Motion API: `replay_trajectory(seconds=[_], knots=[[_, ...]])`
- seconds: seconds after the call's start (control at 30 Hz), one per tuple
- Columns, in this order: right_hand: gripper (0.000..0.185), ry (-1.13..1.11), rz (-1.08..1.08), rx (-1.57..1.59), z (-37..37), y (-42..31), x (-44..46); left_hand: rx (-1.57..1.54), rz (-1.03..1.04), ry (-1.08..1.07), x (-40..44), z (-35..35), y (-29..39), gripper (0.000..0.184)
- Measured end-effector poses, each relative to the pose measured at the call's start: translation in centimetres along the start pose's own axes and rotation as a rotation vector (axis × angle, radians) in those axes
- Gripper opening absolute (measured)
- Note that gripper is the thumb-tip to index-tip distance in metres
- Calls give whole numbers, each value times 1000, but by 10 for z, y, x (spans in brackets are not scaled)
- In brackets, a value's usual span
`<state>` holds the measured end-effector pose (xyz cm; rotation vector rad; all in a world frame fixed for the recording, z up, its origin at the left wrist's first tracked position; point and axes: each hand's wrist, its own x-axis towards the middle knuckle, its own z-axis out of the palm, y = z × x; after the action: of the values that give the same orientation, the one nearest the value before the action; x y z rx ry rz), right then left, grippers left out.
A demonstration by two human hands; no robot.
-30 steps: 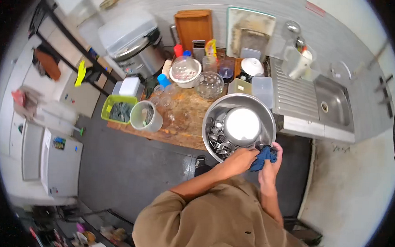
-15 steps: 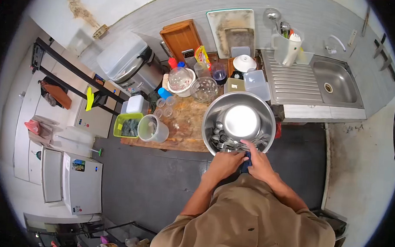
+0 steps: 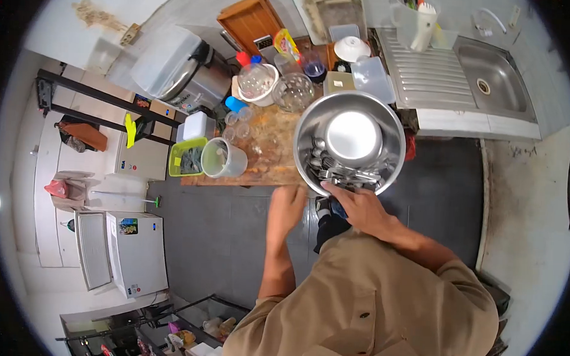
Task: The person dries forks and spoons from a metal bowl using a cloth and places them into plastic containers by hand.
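A big round steel basin point(image 3: 396, 128) holds a smaller metal bowl point(image 3: 352, 135) and many loose spoons and forks point(image 3: 348, 174). My right hand point(image 3: 365, 211) lies over the basin's near rim, beside the cutlery. One finger of it is stretched out to the left; the others are partly hidden. Left of the basin, my left hand point(image 3: 286, 206) is by the table's front edge, apart from the rim. Its fingers are curled in, and whatever they may hold is hidden.
The wooden table point(image 3: 266, 168) carries a clear plastic bucket point(image 3: 226, 160), a green basket point(image 3: 184, 157), small cups and a glass jar point(image 3: 293, 91). A steel sink point(image 3: 492, 81) stands at the right. Dark floor tiles lie in front.
My left hand has moved left, away from my right hand and the basin's near rim. My right hand has shifted, its finger now pointing left. The view has tilted downward.
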<state>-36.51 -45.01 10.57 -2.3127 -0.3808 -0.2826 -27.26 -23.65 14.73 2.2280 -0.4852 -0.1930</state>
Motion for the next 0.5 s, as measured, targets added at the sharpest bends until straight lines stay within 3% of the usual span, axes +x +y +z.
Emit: replay_trajectory(seconds=[0.03,0.13,0.27,0.37,0.47,0.5], knots=[[69,124,-118,-63,4,2,1,20,23,-14,-2,15,3,39],[67,135,-116,-100,-2,0,-1,-21,3,-42,-6,50,7,41],[78,133,-25,-150,-23,24,-25,-67,-29,108,3,23,4,45],[90,26,141,-210,-46,53,-56,-274,-168,315,12,-18,-5,50],[84,114,579,137,-72,58,-75,-81,-200,262,23,-49,-3,52],[83,251,561,347,-72,64,-77,-88,-202,262,26,-47,-6,52]])
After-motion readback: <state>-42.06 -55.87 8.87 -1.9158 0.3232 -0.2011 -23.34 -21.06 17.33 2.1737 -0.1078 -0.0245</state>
